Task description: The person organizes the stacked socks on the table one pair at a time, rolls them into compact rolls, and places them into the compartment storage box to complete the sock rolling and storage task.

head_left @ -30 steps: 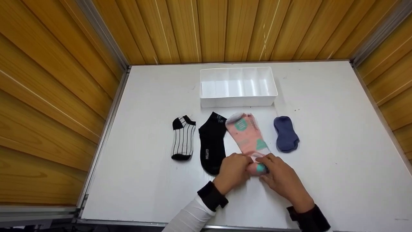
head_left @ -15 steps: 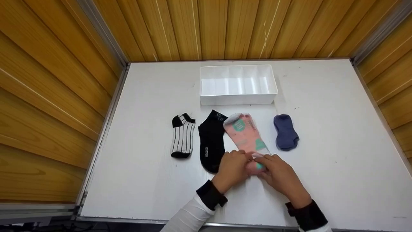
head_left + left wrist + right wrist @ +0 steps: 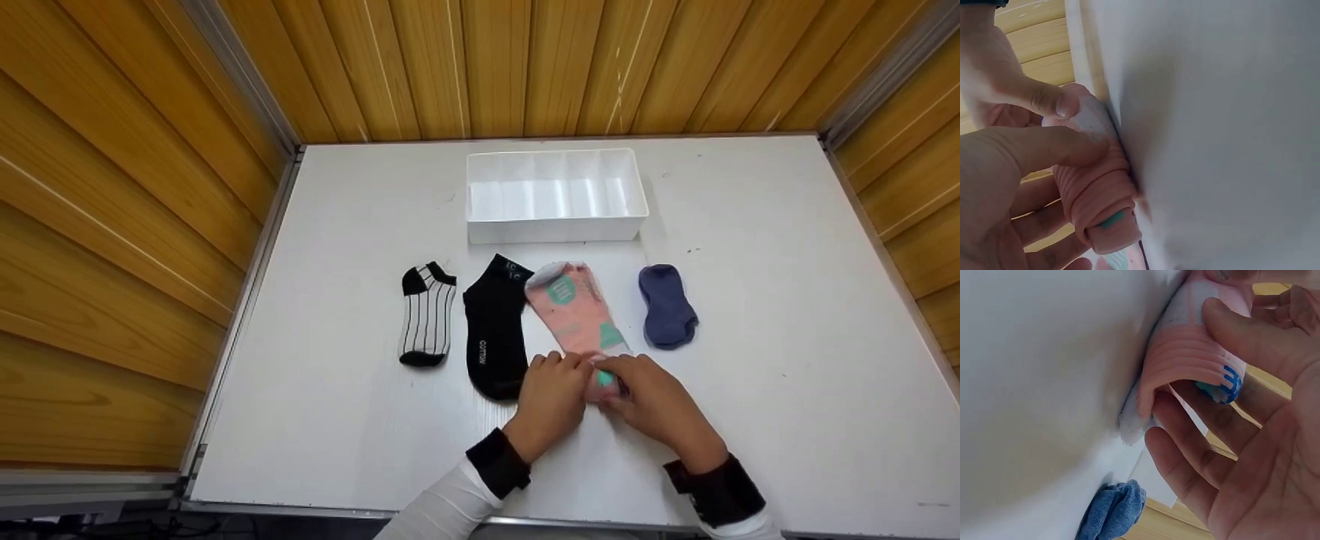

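A pink sock (image 3: 574, 311) with green patches lies in front of me, its near end folded over into a roll. My left hand (image 3: 551, 397) grips the roll's left side; in the left wrist view its thumb presses the ribbed pink fabric (image 3: 1100, 185). On the other side my right hand (image 3: 660, 401) pinches the same roll. The right wrist view has the thumb on top of the ribbed cuff (image 3: 1185, 354) and fingers beneath and inside the fold. Left of the pink sock is a black sock (image 3: 495, 337), its edge close to my left hand.
A striped black-and-white sock (image 3: 426, 315) lies farther left, and a blue-purple sock (image 3: 666, 307) lies to the right. Behind them stands a white divided box (image 3: 555, 230). The white table (image 3: 315, 337) is bordered by wood-patterned walls (image 3: 495, 67).
The near end of the pink sock has turned between my fingers, and less of its white strip shows. My left hand has shifted slightly. The other socks and the box stay put.
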Demonstrator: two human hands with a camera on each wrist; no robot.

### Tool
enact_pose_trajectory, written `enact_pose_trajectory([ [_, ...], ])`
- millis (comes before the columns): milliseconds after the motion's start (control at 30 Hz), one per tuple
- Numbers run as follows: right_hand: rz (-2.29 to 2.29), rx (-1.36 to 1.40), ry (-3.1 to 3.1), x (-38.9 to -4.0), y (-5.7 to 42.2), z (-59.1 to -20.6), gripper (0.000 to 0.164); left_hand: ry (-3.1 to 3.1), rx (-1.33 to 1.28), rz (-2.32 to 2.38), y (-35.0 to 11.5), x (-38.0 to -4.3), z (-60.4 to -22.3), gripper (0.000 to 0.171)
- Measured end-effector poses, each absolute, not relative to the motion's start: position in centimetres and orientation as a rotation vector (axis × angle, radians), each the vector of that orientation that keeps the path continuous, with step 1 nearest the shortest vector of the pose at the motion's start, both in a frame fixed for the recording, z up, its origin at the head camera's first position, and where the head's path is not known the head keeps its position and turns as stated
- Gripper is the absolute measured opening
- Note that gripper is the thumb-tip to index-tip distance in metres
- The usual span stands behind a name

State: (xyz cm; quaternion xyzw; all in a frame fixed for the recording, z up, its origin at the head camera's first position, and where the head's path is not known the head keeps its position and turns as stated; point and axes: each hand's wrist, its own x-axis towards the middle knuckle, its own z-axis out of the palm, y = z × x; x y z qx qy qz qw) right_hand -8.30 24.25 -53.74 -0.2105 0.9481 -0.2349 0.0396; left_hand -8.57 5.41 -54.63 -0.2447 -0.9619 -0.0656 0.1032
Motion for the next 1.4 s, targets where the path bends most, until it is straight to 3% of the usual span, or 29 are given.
enact_pose_trajectory([
  [167, -0.625, -0.706, 2.942, -8.1, 24.5, -54.2, 0.078, -2.891, -0.711, -0.305, 5.0, -9.1, -54.7, 0.022],
  [400, -0.592, -0.788, 3.019, -8.2, 24.7, -54.9, 0.052, -2.887, -0.683, -0.281, 5.2, -8.9, -54.6, 0.026],
  [500, -0.635, -0.789, 3.004, -8.2, 24.7, -54.8, 0.049, -2.841, -0.669, -0.214, 5.4, -8.5, -54.8, 0.034],
  [800, -0.737, -0.747, 2.865, -8.5, 24.2, -54.0, 0.052, -2.763, -0.68, -0.131, 5.6, -8.6, -55.0, 0.034],
  [1067, -0.702, -0.794, 2.937, -8.6, 24.6, -54.1, 0.073, -2.873, -0.671, -0.201, 4.9, -9.0, -54.7, 0.034],
  [1400, -0.641, -0.909, 3.023, -8.9, 25.1, -54.8, 0.053, -2.956, -0.634, -0.278, 4.6, -9.7, -53.7, 0.036],
])
